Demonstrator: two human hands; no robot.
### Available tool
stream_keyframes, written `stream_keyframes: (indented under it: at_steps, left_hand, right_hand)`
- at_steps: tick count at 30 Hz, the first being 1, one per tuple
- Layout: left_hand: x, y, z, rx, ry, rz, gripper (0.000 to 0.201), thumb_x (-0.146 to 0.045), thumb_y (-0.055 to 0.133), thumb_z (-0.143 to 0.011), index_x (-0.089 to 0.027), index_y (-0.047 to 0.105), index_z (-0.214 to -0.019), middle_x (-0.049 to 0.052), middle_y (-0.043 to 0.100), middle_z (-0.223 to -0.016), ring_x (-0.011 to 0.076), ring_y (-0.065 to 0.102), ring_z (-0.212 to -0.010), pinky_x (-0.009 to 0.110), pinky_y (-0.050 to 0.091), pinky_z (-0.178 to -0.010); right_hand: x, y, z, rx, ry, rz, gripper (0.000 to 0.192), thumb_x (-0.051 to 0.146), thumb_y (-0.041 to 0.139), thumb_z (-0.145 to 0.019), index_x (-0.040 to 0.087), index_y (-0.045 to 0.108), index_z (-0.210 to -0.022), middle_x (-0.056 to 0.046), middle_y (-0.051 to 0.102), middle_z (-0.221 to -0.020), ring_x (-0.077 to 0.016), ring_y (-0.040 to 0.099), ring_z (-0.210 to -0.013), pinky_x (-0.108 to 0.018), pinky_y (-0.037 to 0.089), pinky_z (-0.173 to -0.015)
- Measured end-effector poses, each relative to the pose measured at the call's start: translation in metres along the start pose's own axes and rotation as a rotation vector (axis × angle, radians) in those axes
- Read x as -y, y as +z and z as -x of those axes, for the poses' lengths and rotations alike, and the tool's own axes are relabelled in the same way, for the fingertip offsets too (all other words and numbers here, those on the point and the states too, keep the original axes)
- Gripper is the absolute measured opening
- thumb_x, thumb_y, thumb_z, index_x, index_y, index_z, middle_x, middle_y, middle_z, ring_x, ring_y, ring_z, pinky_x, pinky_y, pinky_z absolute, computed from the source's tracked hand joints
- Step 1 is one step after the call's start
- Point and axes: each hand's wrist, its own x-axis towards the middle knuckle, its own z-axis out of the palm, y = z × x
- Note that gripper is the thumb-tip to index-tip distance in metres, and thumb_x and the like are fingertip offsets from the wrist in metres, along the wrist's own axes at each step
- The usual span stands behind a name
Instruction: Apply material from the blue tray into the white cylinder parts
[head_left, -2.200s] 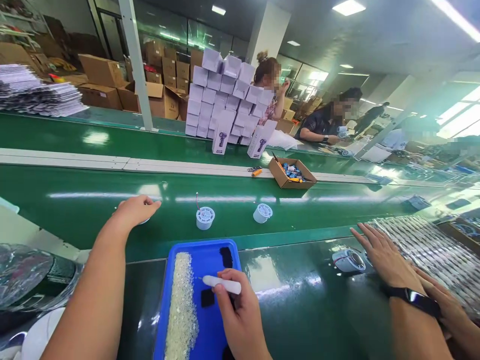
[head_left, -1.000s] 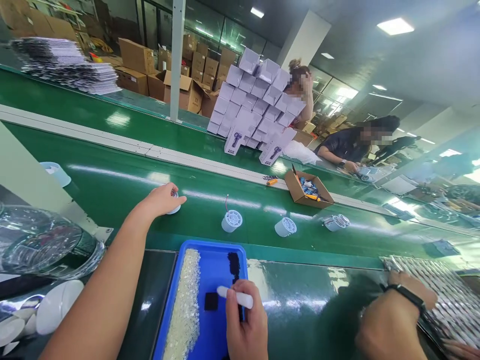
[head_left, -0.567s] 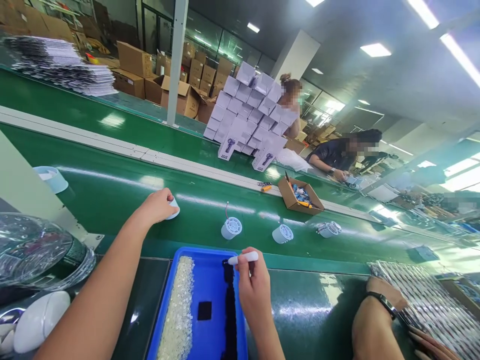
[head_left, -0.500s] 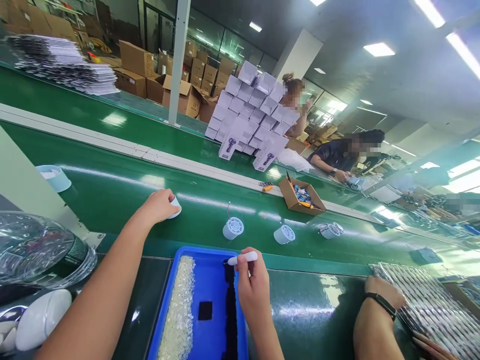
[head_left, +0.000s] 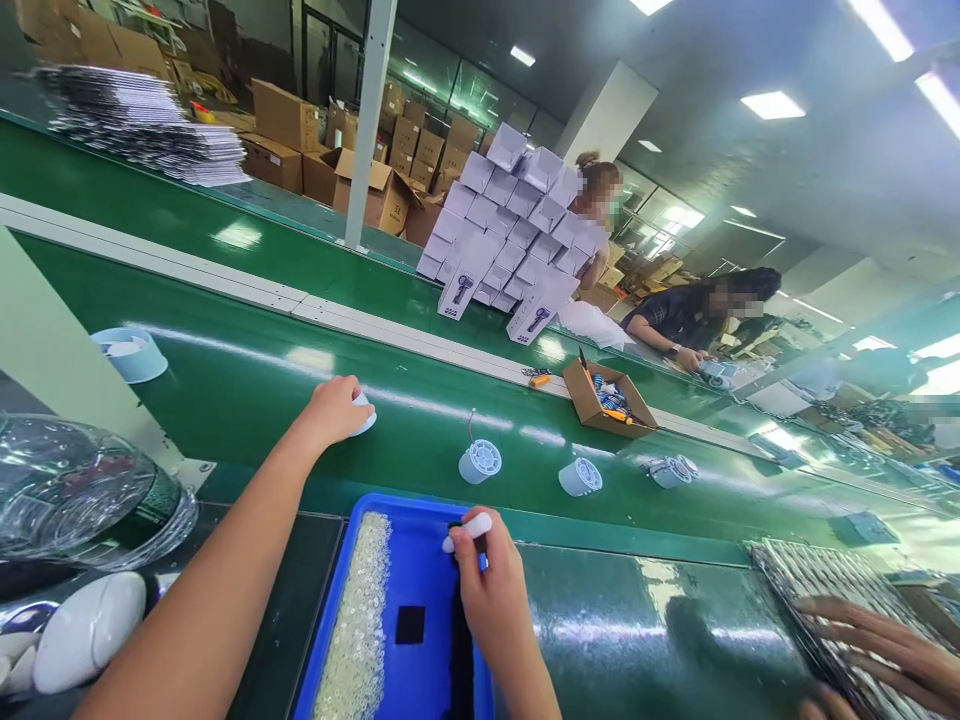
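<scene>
White part (head_left: 365, 412) gripped by left hand (head_left: 334, 410) | right hand (head_left: 487, 590) grips pen tool (head_left: 466, 530)

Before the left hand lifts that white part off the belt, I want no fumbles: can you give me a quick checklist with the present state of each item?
1. Left hand on the white part: ok, fingers cover it on the green belt.
2. Grip fully closed around it: cannot tell, the palm hides it.
3. Right hand holding the white pen tool: ok.
4. Tool tip over the blue tray: ok.
5. Neighbouring round part with red wire apart from the left hand: ok.
6. Co-worker's hand away from the tray: ok, it rests on the silver stack.
</scene>
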Motion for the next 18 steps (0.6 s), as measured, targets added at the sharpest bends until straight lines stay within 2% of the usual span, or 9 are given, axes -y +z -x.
stream_keyframes:
  at_steps: [4, 6, 8, 10, 13, 15, 16, 17, 18]
  left_hand:
    - [-0.015, -0.001, 0.008, -0.02, -0.013, 0.264, 0.021, -0.032, 0.057, -0.067, -0.021, 0.039, -0.065, 0.001, 0.047, -0.071, 0.0168, 0.048, -0.068, 0.027, 0.033, -0.057]
    - [-0.029, -0.004, 0.016, 0.046, -0.023, 0.524, 0.024, -0.038, 0.057, -0.068, -0.02, 0.041, -0.067, -0.002, 0.047, -0.069, 0.0151, 0.048, -0.066, 0.027, 0.034, -0.057]
    - [-0.044, -0.009, 0.025, 0.15, -0.021, 0.801, 0.026, -0.041, 0.059, -0.068, -0.02, 0.043, -0.069, -0.002, 0.049, -0.07, 0.0144, 0.05, -0.067, 0.026, 0.037, -0.06]
    - [-0.059, -0.015, 0.034, 0.23, 0.003, 1.03, 0.028, -0.043, 0.062, -0.068, -0.019, 0.046, -0.072, -0.002, 0.053, -0.072, 0.0142, 0.052, -0.07, 0.026, 0.04, -0.064]
    - [-0.073, -0.023, 0.044, 0.269, 0.029, 1.201, 0.032, -0.045, 0.067, -0.065, -0.018, 0.054, -0.075, -0.001, 0.056, -0.074, 0.0138, 0.054, -0.071, 0.025, 0.043, -0.064]
    - [-0.077, -0.026, 0.046, 0.239, 0.029, 1.218, 0.034, -0.048, 0.07, -0.063, -0.018, 0.057, -0.075, 0.0, 0.058, -0.075, 0.0142, 0.055, -0.073, 0.023, 0.045, -0.062]
    - [-0.078, -0.028, 0.046, 0.223, 0.03, 1.22, 0.035, -0.048, 0.071, -0.062, -0.019, 0.058, -0.076, 0.0, 0.059, -0.077, 0.0143, 0.055, -0.074, 0.022, 0.046, -0.062]
    - [-0.078, -0.03, 0.046, 0.225, 0.031, 1.222, 0.035, -0.049, 0.072, -0.062, -0.021, 0.059, -0.078, 0.0, 0.06, -0.079, 0.0145, 0.055, -0.075, 0.021, 0.047, -0.061]
    - [-0.079, -0.032, 0.046, 0.228, 0.029, 1.229, 0.035, -0.049, 0.072, -0.061, -0.022, 0.06, -0.08, 0.0, 0.061, -0.081, 0.015, 0.056, -0.076, 0.021, 0.048, -0.061]
  right_hand:
    - [0.017, 0.0, 0.013, 0.01, 0.006, -0.041, 0.014, 0.03, 0.042, -0.092, 0.021, 0.052, -0.086, 0.0, 0.056, -0.072, -0.0126, 0.053, -0.061, -0.023, 0.044, -0.057]
    - [0.024, -0.004, 0.023, 0.014, -0.016, -0.084, 0.015, 0.03, 0.043, -0.091, 0.022, 0.054, -0.085, 0.001, 0.057, -0.069, -0.0127, 0.053, -0.058, -0.023, 0.045, -0.055]
    - [0.021, -0.024, 0.027, 0.026, -0.082, -0.147, 0.018, 0.037, 0.049, -0.087, 0.023, 0.059, -0.081, 0.0, 0.059, -0.066, -0.0137, 0.056, -0.056, -0.024, 0.048, -0.053]
    - [0.0, -0.069, 0.018, 0.023, -0.159, -0.205, 0.029, 0.053, 0.055, -0.079, 0.026, 0.063, -0.07, 0.0, 0.063, -0.061, -0.0154, 0.06, -0.054, -0.026, 0.051, -0.049]
    - [-0.051, -0.177, -0.012, -0.089, -0.221, -0.16, 0.043, 0.071, 0.057, -0.064, 0.029, 0.062, -0.055, -0.001, 0.065, -0.055, -0.0177, 0.064, -0.054, -0.03, 0.054, -0.049]
    - [-0.079, -0.25, -0.026, 0.218, -0.28, -0.053, 0.035, 0.064, 0.071, -0.05, 0.03, 0.067, -0.056, -0.003, 0.071, -0.062, -0.0211, 0.068, -0.059, -0.034, 0.057, -0.054]
    - [-0.087, -0.276, -0.027, 0.256, -0.284, -0.013, 0.033, 0.061, 0.073, -0.048, 0.03, 0.069, -0.058, -0.005, 0.073, -0.066, -0.0224, 0.07, -0.062, -0.037, 0.058, -0.057]
    - [-0.088, -0.289, -0.027, 0.273, -0.284, 0.006, 0.032, 0.061, 0.073, -0.048, 0.03, 0.069, -0.058, -0.005, 0.073, -0.067, -0.0229, 0.07, -0.063, -0.038, 0.058, -0.058]
    - [-0.084, -0.29, -0.024, 0.243, -0.29, -0.001, 0.033, 0.062, 0.072, -0.048, 0.031, 0.069, -0.057, -0.005, 0.073, -0.066, -0.0228, 0.07, -0.062, -0.039, 0.058, -0.059]
